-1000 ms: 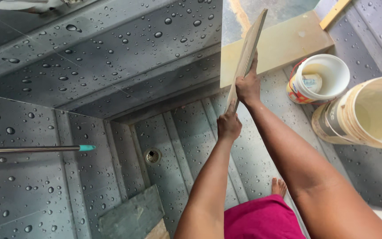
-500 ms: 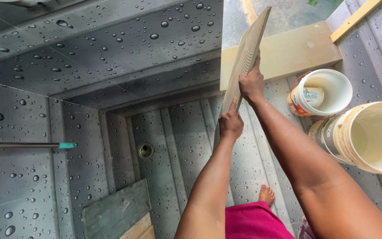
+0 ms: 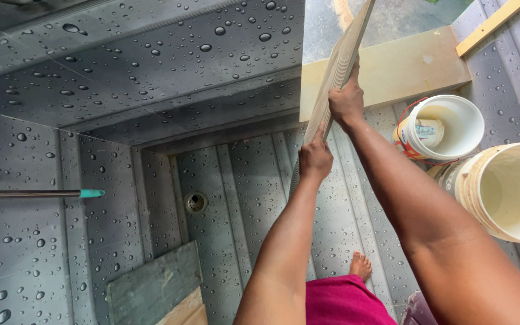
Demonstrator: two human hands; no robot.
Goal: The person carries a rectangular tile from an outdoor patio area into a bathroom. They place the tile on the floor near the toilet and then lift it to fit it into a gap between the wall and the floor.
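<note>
I hold a large thin tile (image 3: 339,67) on edge, its pale ridged back facing me, tilted up toward the top right. My left hand (image 3: 315,157) grips its lower part. My right hand (image 3: 346,101) grips it higher up along the edge. The tile stands next to the end of a dark grey wall (image 3: 151,72) covered in tiles with a water-drop pattern. Beyond it lies a bare tan patch of wall (image 3: 404,69).
Two pale buckets stand at the right, a smaller one (image 3: 446,129) and a bigger one (image 3: 507,192). A round floor drain (image 3: 195,202) sits below. A metal rod with a teal tip (image 3: 61,194) pokes in from the left. A grey tile piece (image 3: 151,289) leans at the bottom. My bare foot (image 3: 361,266) shows.
The view has shifted slightly; the tile and both hands stay in nearly the same grip, with the tile edging a little up and right in view.
</note>
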